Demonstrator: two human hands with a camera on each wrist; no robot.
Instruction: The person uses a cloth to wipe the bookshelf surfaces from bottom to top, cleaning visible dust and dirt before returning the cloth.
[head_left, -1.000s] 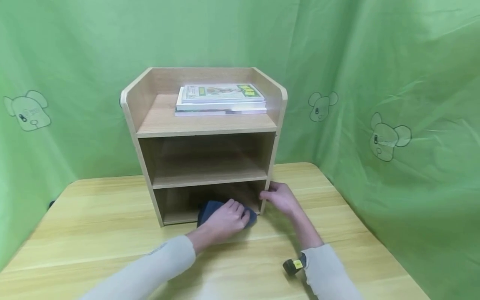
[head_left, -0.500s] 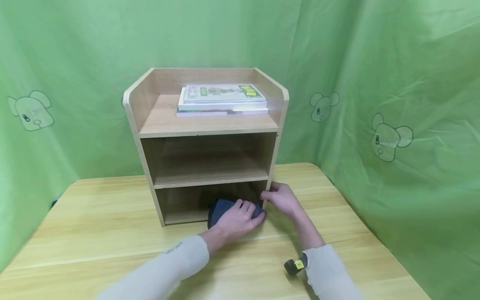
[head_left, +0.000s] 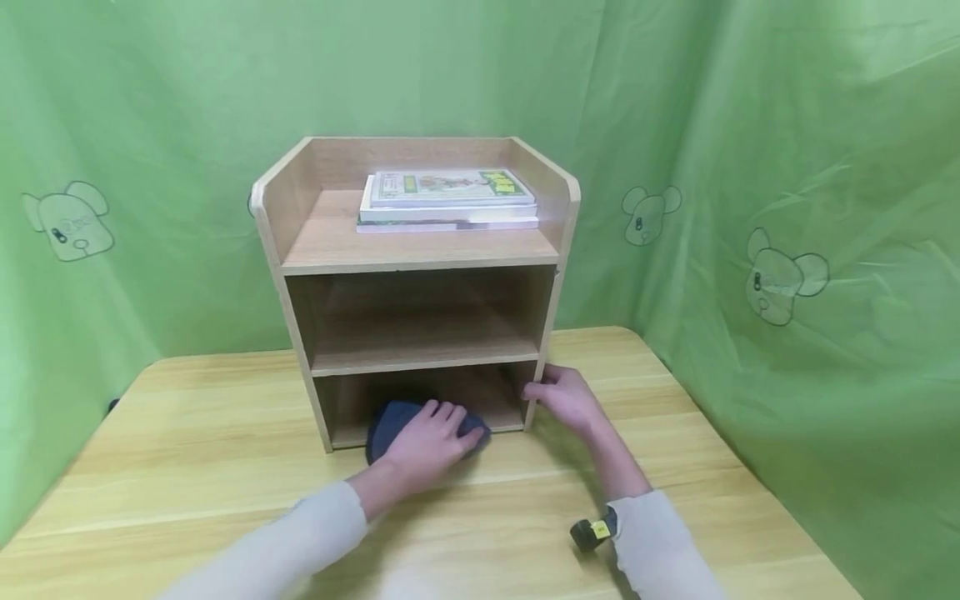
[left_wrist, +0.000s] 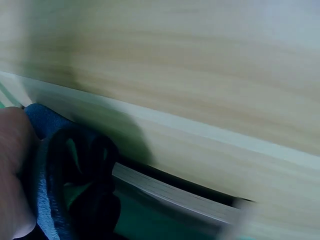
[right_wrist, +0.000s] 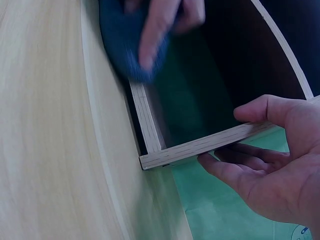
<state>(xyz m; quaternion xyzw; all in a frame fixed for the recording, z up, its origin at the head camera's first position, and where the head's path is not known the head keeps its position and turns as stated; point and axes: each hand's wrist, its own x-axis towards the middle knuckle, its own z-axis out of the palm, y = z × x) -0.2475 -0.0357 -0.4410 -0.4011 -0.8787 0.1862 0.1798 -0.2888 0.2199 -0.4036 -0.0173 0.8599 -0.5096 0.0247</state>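
Observation:
My left hand holds a folded dark blue cloth against the front edge of the bottom shelf of a small wooden shelf unit. In the left wrist view the cloth bunches into dark folds beside the hand, over the bottom board's edge. My right hand grips the unit's right side panel near its base. The right wrist view shows the thumb on the inner face of that panel and the fingers behind it, on the outer face.
A stack of books lies on the unit's top shelf. The unit stands on a light wooden table. A green curtain with mouse drawings hangs behind and to the right. A small black device sits at my right wrist.
My left hand and the cloth slid right along the bottom shelf's front edge, then back left past where they started. The right hand keeps its grip on the side panel.

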